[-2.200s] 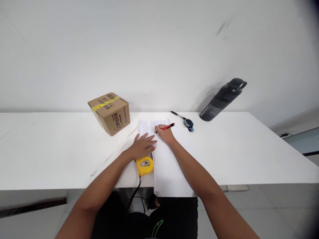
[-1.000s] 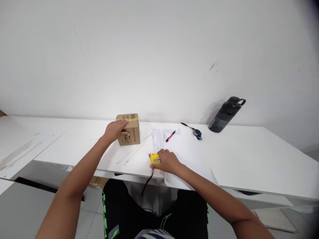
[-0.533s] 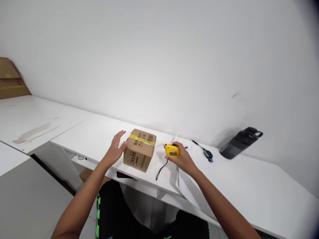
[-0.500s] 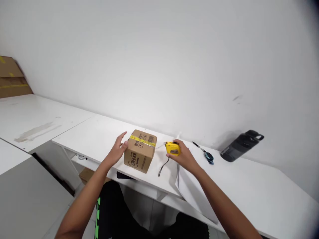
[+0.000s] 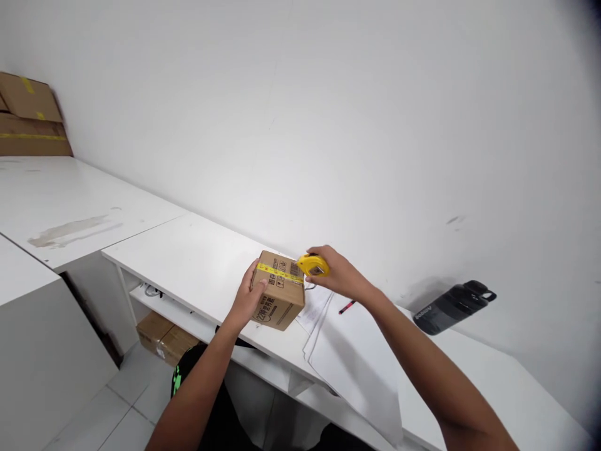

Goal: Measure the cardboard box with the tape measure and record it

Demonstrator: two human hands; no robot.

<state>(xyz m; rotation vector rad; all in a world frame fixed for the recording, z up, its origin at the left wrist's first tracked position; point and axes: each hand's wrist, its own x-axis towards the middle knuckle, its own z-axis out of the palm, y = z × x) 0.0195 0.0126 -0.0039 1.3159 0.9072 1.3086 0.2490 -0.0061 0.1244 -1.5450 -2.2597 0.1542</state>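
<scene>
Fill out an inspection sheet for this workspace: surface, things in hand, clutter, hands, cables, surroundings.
Surface: white table; grey-brown stain left of the seam.
Things in hand: cardboard box with yellow tape across its top; tape measure at its right end, contact unclear.
Clutter: loose paper, red pen lying on it, dark bottle.
Hands: left hand against the box's left end, grip unclear; right hand holds the tape measure, fingers closed around it.
Cables: what looks like a cable on the shelf under the table.
Surroundings: cartons at far left; white wall with a dark scuff.
</scene>
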